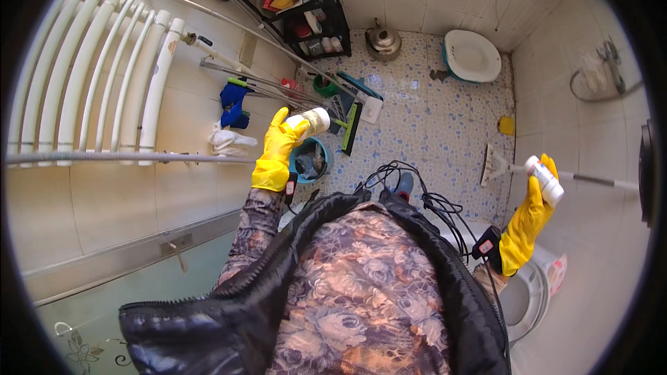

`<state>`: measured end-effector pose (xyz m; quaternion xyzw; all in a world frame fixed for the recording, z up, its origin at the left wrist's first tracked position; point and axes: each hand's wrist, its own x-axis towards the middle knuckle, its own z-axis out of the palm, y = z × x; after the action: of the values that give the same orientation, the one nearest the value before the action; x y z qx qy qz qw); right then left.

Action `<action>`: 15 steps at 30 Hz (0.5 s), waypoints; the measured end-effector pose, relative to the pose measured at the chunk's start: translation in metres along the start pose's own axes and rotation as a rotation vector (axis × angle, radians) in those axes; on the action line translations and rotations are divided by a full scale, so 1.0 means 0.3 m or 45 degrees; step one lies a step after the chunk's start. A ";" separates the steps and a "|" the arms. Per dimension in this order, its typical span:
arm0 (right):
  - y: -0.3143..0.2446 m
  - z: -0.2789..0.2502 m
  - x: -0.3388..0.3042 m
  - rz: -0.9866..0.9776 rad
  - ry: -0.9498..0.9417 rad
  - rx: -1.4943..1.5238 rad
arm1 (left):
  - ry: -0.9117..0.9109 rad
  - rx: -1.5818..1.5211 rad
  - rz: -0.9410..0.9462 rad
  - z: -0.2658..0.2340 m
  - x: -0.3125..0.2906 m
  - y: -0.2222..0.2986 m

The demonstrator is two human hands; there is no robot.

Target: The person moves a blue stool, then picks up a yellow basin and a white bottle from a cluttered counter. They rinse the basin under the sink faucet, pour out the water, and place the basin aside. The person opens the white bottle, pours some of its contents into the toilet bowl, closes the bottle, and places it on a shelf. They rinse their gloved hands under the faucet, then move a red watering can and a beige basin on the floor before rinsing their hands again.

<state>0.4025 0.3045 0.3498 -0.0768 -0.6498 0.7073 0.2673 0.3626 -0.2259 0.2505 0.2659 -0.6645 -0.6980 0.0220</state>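
The gloved left hand (277,147) grips a gold-and-white bottle (315,121) near the blue bucket (328,161) on the left, the gloved right hand (528,223) grips a white bottle (545,180) out to the right, and if either grip slips, that bottle could drop, the left one perhaps into the bucket.

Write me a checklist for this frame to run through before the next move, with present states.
1. Left hand grips the white bottle with the gold-brown label: ok.
2. Right hand grips the white bottle with the red-marked label: ok.
3. Yellow rubber gloves on both hands: ok.
4. Both bottles closed: cannot tell.
5. Black cable well away from the blue shoe: not ok, loops lie close beside it.
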 end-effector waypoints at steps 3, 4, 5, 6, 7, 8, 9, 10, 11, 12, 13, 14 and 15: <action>0.055 0.165 0.230 0.050 -0.215 0.010 | 0.045 0.021 0.098 0.068 0.046 0.020; 0.080 0.227 0.302 0.071 -0.282 0.037 | 0.082 0.047 0.080 0.086 0.065 0.024; 0.099 0.285 0.345 0.066 -0.344 0.053 | 0.101 0.067 0.070 0.095 0.077 0.022; 0.121 0.337 0.391 0.110 -0.386 0.067 | 0.124 0.089 0.060 0.106 0.093 0.023; 0.148 0.385 0.442 0.150 -0.420 0.080 | 0.102 -0.016 0.013 0.125 0.122 0.026; 0.176 0.430 0.483 0.201 -0.436 0.094 | 0.108 -0.134 -0.052 0.142 0.156 0.029; 0.204 0.466 0.525 0.216 -0.430 -0.006 | 0.142 -0.193 -0.098 0.171 0.196 0.031; 0.226 0.501 0.566 0.212 -0.437 -0.053 | 0.145 -0.261 -0.114 0.198 0.248 0.040; 0.245 0.532 0.606 0.199 -0.434 -0.104 | 0.175 -0.271 -0.122 0.233 0.323 0.053; 0.254 0.549 0.625 0.228 -0.392 -0.152 | 0.175 -0.296 -0.106 0.262 0.387 0.057; 0.263 0.574 0.665 0.102 -0.395 -0.236 | 0.183 -0.332 -0.096 0.296 0.451 0.056; 0.261 0.590 0.713 0.129 -0.412 -0.328 | 0.183 -0.413 -0.140 0.339 0.543 0.058; 0.263 0.607 0.748 0.123 -0.418 -0.339 | 0.193 -0.477 -0.158 0.373 0.635 0.061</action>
<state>0.1079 0.2509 0.3538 -0.0260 -0.7679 0.6304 0.1112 0.1486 -0.1986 0.1997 0.3493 -0.5018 -0.7875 0.0779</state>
